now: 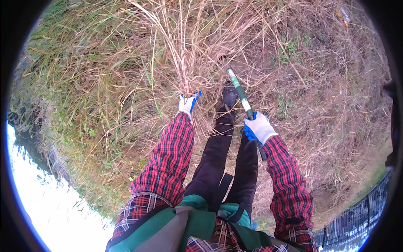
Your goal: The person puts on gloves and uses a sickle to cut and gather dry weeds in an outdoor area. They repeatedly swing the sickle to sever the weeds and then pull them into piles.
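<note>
My left hand (pixel 188 103), in a white and blue work glove, is closed around the base of a bunch of tall dry grass stalks (pixel 182 63). The stalks fan out upward, away from me. My right hand (pixel 259 126), gloved alike, grips a tool's green and white handle (pixel 241 94), which slants up and to the left. The handle's far end lies over the dry grass, right of the bunch; I cannot tell whether a blade is fixed there. A dark part of the tool sticks out below the right glove.
Tangled dry grass (pixel 315 126) covers the ground, greener at the left. My dark shoe (pixel 229 96) stands between the hands. A yellowish wrapper (pixel 342 15) lies at the upper right. A dark fence (pixel 355 217) runs at the lower right, and a bright area (pixel 47 204) shows at the lower left.
</note>
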`<control>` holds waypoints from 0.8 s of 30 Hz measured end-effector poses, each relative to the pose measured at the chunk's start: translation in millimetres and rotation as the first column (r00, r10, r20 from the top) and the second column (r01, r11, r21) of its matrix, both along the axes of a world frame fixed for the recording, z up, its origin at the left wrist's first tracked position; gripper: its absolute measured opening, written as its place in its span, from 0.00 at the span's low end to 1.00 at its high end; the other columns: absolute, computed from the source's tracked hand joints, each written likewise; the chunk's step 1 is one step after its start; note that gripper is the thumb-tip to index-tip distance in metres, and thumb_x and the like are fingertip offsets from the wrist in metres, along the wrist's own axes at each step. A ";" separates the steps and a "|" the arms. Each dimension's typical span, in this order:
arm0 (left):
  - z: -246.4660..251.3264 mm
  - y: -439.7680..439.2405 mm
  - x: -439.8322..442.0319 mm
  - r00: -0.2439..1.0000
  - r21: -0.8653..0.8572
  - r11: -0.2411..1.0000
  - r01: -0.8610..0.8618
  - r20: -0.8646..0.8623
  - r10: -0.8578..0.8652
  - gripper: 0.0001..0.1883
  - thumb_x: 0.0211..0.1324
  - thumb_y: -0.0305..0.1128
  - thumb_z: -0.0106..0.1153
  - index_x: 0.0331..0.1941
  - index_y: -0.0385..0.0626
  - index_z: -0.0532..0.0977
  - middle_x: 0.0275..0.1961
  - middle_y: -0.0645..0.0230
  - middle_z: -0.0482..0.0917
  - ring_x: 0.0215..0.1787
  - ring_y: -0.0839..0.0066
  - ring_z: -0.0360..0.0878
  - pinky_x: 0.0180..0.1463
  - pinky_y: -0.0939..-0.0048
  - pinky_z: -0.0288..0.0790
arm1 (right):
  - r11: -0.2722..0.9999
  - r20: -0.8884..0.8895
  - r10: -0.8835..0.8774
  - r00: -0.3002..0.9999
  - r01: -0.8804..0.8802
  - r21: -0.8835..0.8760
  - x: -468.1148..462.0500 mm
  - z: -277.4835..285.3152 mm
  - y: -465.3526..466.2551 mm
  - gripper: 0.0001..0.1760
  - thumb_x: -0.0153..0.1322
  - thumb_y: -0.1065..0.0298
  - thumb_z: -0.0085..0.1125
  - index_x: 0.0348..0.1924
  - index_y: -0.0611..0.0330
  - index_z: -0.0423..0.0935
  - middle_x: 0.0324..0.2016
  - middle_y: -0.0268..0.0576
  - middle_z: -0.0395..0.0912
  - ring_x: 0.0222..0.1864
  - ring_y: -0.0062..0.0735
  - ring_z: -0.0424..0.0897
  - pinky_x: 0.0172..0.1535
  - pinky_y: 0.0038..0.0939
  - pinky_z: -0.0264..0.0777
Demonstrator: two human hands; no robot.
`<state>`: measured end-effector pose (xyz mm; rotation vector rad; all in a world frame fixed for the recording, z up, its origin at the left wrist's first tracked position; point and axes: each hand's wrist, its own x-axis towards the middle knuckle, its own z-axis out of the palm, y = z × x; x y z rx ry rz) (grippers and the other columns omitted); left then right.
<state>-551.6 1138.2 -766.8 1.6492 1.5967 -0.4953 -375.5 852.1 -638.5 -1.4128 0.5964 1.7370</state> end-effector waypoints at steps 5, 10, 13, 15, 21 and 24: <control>-49.6 25.3 43.0 0.945 -0.189 0.969 0.159 0.313 -0.095 0.29 0.51 0.48 0.59 0.53 0.41 0.70 0.49 0.64 0.78 0.48 0.72 0.73 0.53 0.69 0.65 | 0.993 -0.155 -0.045 0.987 0.027 -0.116 0.2 38.6 -41.0 0.11 0.67 0.69 0.55 0.37 0.58 0.62 0.17 0.36 0.68 0.14 0.24 0.69 0.17 0.27 0.67; -80.3 -37.2 186.8 0.870 -0.118 0.928 0.353 0.408 -0.279 0.33 0.40 0.53 0.68 0.45 0.36 0.75 0.38 0.64 0.81 0.35 0.76 0.76 0.41 0.74 0.70 | 0.973 -0.186 -0.231 0.955 0.231 -0.020 -35.6 54.4 -34.3 0.12 0.66 0.68 0.58 0.34 0.59 0.63 0.18 0.36 0.70 0.15 0.23 0.71 0.18 0.24 0.68; -53.9 -96.1 216.5 0.878 -0.382 0.908 0.172 0.478 0.034 0.30 0.34 0.40 0.75 0.42 0.36 0.75 0.34 0.65 0.80 0.31 0.75 0.77 0.38 0.72 0.72 | 0.952 -0.264 -0.295 0.918 0.260 -0.160 -47.6 56.9 -31.3 0.11 0.66 0.69 0.58 0.34 0.58 0.65 0.17 0.35 0.70 0.15 0.22 0.71 0.18 0.24 0.67; -28.5 -126.2 214.4 0.879 -0.475 0.854 0.210 0.475 0.048 0.27 0.34 0.37 0.74 0.39 0.34 0.75 0.31 0.65 0.80 0.31 0.75 0.77 0.34 0.74 0.73 | 0.942 -0.174 -0.254 0.951 0.203 -0.266 -48.1 57.6 -28.9 0.07 0.66 0.69 0.56 0.29 0.60 0.68 0.16 0.36 0.70 0.14 0.24 0.71 0.17 0.25 0.67; 35.0 -97.4 210.3 0.847 -0.224 0.960 0.166 0.531 -0.022 0.17 0.41 0.33 0.66 0.36 0.38 0.76 0.27 0.62 0.80 0.27 0.72 0.77 0.33 0.69 0.70 | 0.850 -0.222 -0.518 0.826 0.469 -0.239 -54.5 110.4 5.1 0.09 0.66 0.69 0.56 0.28 0.61 0.66 0.15 0.37 0.69 0.13 0.25 0.70 0.16 0.27 0.66; 76.6 -76.0 229.5 0.695 -0.391 0.920 0.025 0.668 0.266 0.09 0.48 0.27 0.61 0.33 0.36 0.75 0.24 0.67 0.78 0.25 0.77 0.74 0.32 0.71 0.72 | 0.837 -0.098 -0.426 0.899 0.350 -0.421 -56.2 178.6 -4.7 0.12 0.66 0.67 0.58 0.34 0.60 0.64 0.16 0.37 0.69 0.14 0.24 0.71 0.15 0.26 0.67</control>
